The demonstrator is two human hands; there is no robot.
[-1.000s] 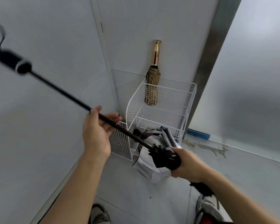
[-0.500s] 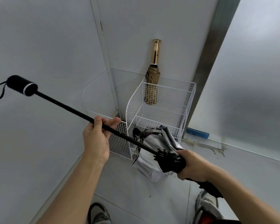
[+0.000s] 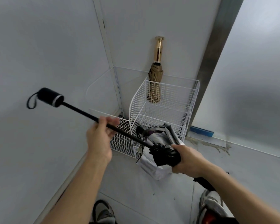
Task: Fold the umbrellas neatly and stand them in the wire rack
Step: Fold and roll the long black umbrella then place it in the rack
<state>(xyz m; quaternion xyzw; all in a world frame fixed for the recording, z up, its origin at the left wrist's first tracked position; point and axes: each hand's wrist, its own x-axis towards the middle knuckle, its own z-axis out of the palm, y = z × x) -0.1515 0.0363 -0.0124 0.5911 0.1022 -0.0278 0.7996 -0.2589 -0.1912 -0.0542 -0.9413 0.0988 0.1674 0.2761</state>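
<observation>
The left hand (image 3: 101,136), at centre frame, has its fingers wrapped round the shaft (image 3: 128,134) of the black umbrella (image 3: 166,156). The right hand (image 3: 187,160), lower right of centre, is clenched on the bunched canopy. Between the two hands the shaft runs bare. Past the left hand it carries on to the handle (image 3: 51,97) at the left of the frame, its strap dangling.

The long axis therefore lies on a diagonal from lower right to upper left, and looks fully extended. By my reading, collapsing it means pushing along that line, with the left hand nearer the handle.

The wire rack (image 3: 176,94) stands in the corner beyond the right hand. A tan umbrella (image 3: 154,84) stands upright at its back, and a grey umbrella (image 3: 153,136) slumps at its low front tier.
</observation>
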